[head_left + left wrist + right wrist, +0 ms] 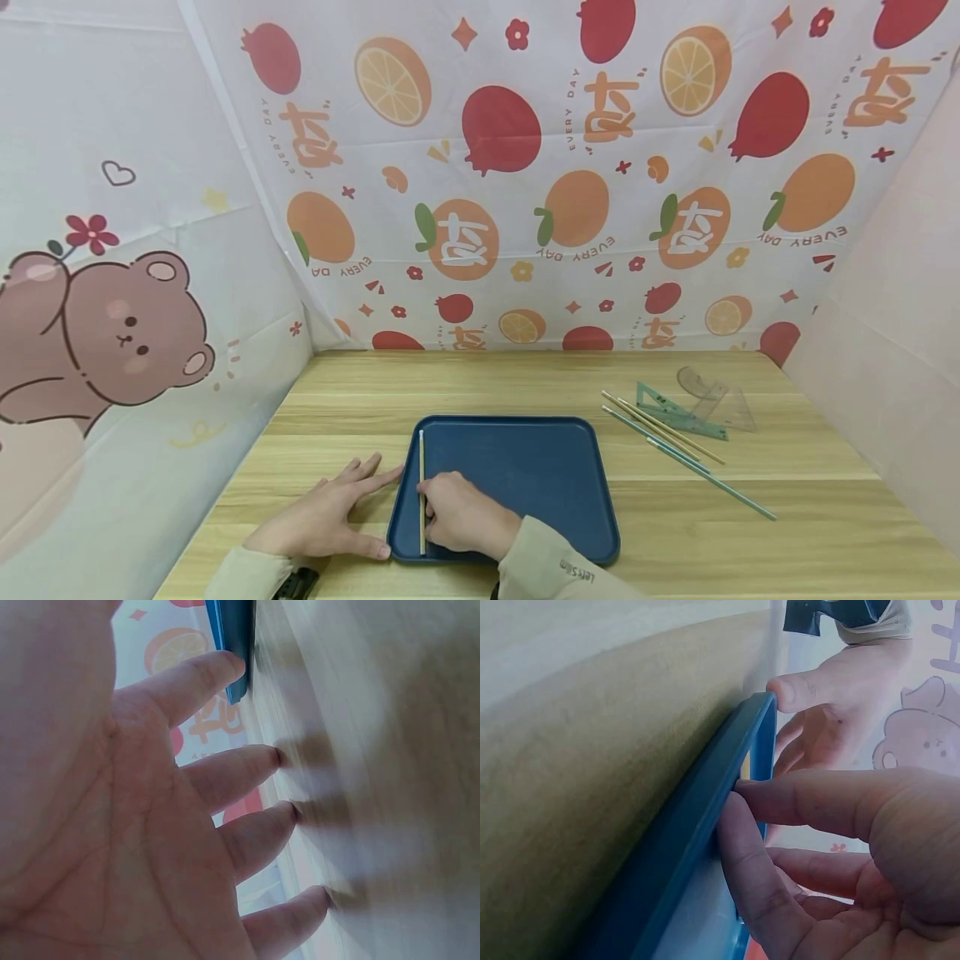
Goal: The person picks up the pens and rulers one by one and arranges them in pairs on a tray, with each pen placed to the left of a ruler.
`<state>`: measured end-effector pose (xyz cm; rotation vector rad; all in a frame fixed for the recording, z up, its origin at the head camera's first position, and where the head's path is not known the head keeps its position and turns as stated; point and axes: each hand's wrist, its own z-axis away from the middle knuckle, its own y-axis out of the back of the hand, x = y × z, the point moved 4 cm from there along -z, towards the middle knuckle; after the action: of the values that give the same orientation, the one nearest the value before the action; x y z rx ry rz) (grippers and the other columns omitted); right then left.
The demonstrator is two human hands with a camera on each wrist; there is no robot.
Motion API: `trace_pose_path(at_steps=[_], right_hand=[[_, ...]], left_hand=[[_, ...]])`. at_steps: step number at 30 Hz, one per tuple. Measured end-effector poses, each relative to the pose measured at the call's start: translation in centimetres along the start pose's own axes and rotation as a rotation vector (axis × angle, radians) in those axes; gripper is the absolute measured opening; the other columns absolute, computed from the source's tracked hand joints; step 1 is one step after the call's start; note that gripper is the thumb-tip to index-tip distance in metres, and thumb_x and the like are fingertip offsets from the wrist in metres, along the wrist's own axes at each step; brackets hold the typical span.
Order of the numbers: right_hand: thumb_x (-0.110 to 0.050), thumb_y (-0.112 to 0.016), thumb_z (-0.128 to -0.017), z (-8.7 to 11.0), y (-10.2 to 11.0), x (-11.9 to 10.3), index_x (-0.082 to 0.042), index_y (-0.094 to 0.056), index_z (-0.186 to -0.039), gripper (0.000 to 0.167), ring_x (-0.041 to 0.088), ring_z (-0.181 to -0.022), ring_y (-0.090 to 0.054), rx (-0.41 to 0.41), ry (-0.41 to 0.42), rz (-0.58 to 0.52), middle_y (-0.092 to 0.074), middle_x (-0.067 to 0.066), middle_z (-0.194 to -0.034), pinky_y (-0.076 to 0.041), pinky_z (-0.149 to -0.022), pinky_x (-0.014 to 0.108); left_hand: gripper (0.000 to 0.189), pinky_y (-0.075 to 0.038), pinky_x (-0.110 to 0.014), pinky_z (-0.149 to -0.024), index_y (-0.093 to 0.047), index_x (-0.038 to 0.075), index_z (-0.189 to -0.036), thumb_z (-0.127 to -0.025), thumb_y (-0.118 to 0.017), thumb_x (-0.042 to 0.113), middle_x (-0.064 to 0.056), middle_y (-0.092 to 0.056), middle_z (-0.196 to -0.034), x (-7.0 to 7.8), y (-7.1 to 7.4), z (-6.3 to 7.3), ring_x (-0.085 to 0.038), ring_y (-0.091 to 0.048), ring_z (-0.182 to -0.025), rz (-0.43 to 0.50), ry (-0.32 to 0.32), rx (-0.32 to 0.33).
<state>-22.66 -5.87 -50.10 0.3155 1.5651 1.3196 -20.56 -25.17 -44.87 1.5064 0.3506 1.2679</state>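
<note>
A thin pale-gold stick (422,525) lies lengthwise along the left side of a dark blue tray (525,475). Over the stick's middle is my right hand (468,515), its thumb and fingers pinching it. In the right wrist view, the thumb and index finger of that hand (810,847) meet close to the tray's rim (697,810), which hides much of the stick. With fingers spread, my left hand (322,512) rests at the tray's left side, index fingertip and thumb right at the rim. The left wrist view shows this hand's (142,810) other fingertips on the tabletop.
Right of the tray lie gold sticks (660,425) and teal sticks (720,483). Behind them are a green set square (678,412), a clear triangle (738,412) and a clear protractor (693,383). Printed cloth (525,208) hangs around the wooden table (345,383).
</note>
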Motion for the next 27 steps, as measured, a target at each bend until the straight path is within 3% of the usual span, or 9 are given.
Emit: trace_pose_path(at_steps=[5, 13, 21, 27], right_hand=[[-0.015, -0.083, -0.095, 0.8, 1.1, -1.1, -0.009, -0.067, -0.145, 0.053, 0.002, -0.084, -0.059, 0.005, 0.007, 0.000, -0.069, -0.006, -0.095, -0.052, -0.066, 0.016], [-0.012, -0.086, -0.093, 3.1, 3.5, -3.8, -0.004, -0.069, -0.142, 0.052, -0.003, -0.076, -0.062, 0.022, 0.010, -0.081, -0.074, 0.002, -0.111, -0.054, -0.070, 0.013], [-0.015, -0.085, -0.094, 3.4, 3.6, -3.9, -0.008, -0.068, -0.144, 0.054, -0.004, -0.077, -0.063, 0.010, 0.005, -0.111, -0.071, 0.003, -0.124, -0.055, -0.072, 0.014], [-0.023, -0.086, -0.094, 3.4, 3.5, -3.8, -0.012, -0.066, -0.147, 0.057, -0.002, -0.081, -0.058, -0.007, 0.000, -0.077, -0.069, -0.002, -0.124, -0.055, -0.077, 0.018]], left_hand=[[0.103, -0.025, -0.094, -0.104, -0.048, 0.022, -0.163, -0.077, -0.091, 0.058, -0.036, -0.032, -0.169, -0.1, 0.1, 0.0, -0.072, -0.024, -0.151, 0.004, -0.015, -0.009], [0.099, -0.026, -0.095, -0.102, -0.049, 0.021, -0.163, -0.080, -0.090, 0.056, -0.037, -0.032, -0.168, 0.2, 0.3, 0.1, -0.072, -0.024, -0.151, -0.007, -0.029, -0.013], [0.099, -0.027, -0.094, -0.103, -0.050, 0.023, -0.163, -0.080, -0.089, 0.060, -0.036, -0.033, -0.169, 0.3, 0.3, 0.1, -0.069, -0.026, -0.152, -0.033, -0.038, 0.001], [0.100, -0.027, -0.094, -0.102, -0.048, 0.024, -0.164, -0.080, -0.088, 0.060, -0.035, -0.032, -0.169, 0.2, 0.1, 0.1, -0.070, -0.025, -0.153, -0.034, -0.026, -0.006]])
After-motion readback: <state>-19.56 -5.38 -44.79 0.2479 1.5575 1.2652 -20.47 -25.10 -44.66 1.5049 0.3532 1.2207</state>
